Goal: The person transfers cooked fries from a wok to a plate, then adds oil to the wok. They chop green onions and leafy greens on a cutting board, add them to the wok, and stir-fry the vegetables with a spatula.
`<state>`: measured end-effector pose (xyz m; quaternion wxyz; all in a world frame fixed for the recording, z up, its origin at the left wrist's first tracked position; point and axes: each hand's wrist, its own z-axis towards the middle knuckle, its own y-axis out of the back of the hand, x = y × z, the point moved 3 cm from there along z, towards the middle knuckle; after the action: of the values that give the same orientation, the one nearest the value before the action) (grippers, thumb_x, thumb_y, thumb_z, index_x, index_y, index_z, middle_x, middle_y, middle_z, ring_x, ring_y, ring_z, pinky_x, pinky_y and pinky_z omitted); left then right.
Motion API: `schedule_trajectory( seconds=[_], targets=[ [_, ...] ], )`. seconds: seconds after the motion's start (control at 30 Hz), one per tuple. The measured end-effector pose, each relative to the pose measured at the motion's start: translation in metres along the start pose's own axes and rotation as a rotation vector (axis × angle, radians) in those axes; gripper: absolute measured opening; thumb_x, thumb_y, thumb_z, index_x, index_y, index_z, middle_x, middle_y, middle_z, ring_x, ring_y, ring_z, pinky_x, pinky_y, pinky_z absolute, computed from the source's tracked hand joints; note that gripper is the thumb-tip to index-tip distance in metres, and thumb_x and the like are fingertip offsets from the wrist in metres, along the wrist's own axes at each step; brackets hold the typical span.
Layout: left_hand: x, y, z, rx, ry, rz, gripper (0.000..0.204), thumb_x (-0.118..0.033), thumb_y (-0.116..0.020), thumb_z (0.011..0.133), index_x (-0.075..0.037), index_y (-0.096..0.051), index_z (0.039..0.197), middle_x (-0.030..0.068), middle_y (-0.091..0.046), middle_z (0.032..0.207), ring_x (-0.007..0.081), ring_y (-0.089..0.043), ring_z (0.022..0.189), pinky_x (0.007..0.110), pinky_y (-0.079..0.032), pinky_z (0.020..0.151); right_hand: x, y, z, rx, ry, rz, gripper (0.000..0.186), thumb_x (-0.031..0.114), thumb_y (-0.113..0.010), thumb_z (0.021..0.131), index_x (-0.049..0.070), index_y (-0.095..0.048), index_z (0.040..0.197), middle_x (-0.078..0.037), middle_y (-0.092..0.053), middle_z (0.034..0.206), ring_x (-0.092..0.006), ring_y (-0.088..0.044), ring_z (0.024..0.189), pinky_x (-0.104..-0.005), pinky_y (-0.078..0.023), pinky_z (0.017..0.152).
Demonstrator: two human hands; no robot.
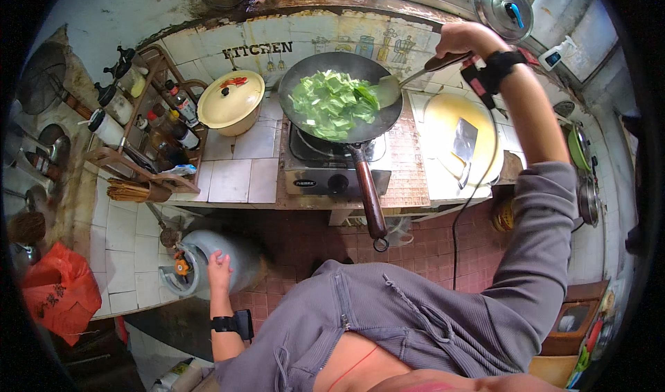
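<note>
My right hand [463, 40] is closed round the handle of a metal spatula [413, 78]. Its broad blade rests inside the right edge of a dark wok [298, 70], against chopped green leaves [336, 101] heaped in the pan. The wok sits on a gas stove [305, 174], its long wooden handle [368, 194] pointing toward me. My left hand [219, 273] hangs low on the left with nothing in it, its fingers loosely bent and partly apart. Behind that hand, in this view, stands a grey gas cylinder [235, 253].
A cream lidded pot [232, 108] stands left of the wok, beside a rack [118, 160] of bottles. A cleaver [465, 143] lies on a round yellow board [443, 111] to the right. One cable [456, 243] runs down past the counter edge.
</note>
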<state>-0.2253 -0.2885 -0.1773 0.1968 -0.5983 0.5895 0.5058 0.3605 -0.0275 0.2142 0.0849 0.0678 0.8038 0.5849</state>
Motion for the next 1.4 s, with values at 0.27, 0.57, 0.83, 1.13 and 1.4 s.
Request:
schedule_trajectory(
  seconds=[0.27,0.57,0.83,1.13,1.4],
  targets=[
    [0.002,0.004,-0.022,0.046,-0.059,0.121,0.037,-0.018,-0.058,0.084,-0.003,-0.046,0.115,0.0046,-0.054,0.082,0.0104,-0.052,0.057,0.023,-0.042,0.049,0.009,-0.103,0.005,-0.418,0.451,-0.094,0.026,0.032,-0.068,0.067,0.010,-0.063,0.080,-0.008,-0.062,0.076,-0.0259,-0.061,0.074,-0.0365,-0.048,0.061],
    [-0.029,-0.015,-0.015,0.091,-0.086,0.161,0.038,-0.017,-0.061,0.082,-0.002,-0.048,0.115,0.0050,-0.054,0.077,0.0118,-0.052,0.059,0.025,-0.045,0.055,0.041,-0.084,-0.028,-0.685,0.470,-0.467,0.014,0.014,-0.057,0.073,0.007,-0.057,0.086,-0.009,-0.059,0.081,-0.0238,-0.063,0.074,-0.0353,-0.051,0.062],
    [-0.040,-0.036,-0.016,0.159,-0.145,0.209,0.039,-0.019,-0.061,0.082,-0.002,-0.049,0.116,0.0032,-0.055,0.076,0.0104,-0.052,0.060,0.025,-0.045,0.057,0.069,-0.122,-0.068,-0.646,0.724,-0.635,0.032,0.016,-0.054,0.077,0.010,-0.050,0.108,-0.005,-0.052,0.092,-0.0197,-0.055,0.085,-0.0300,-0.046,0.070],
    [-0.034,-0.047,-0.008,0.186,-0.153,0.182,0.039,-0.020,-0.062,0.082,-0.001,-0.050,0.113,0.0024,-0.056,0.073,0.0095,-0.053,0.060,0.025,-0.046,0.056,0.029,-0.065,-0.170,-0.450,0.528,-0.728,0.034,0.015,-0.061,0.072,0.017,-0.054,0.106,-0.001,-0.053,0.092,-0.0137,-0.055,0.087,-0.0296,-0.047,0.066],
    [-0.081,-0.122,-0.024,0.544,-0.292,0.282,0.032,-0.019,-0.059,0.084,-0.003,-0.052,0.111,0.0028,-0.058,0.082,0.0095,-0.054,0.068,0.023,-0.045,0.059,0.022,-0.049,-0.060,-0.387,0.195,-0.464,0.033,0.040,-0.059,0.078,0.008,-0.066,0.073,-0.011,-0.061,0.063,-0.0199,-0.062,0.060,-0.0343,-0.050,0.055]
  ],
)
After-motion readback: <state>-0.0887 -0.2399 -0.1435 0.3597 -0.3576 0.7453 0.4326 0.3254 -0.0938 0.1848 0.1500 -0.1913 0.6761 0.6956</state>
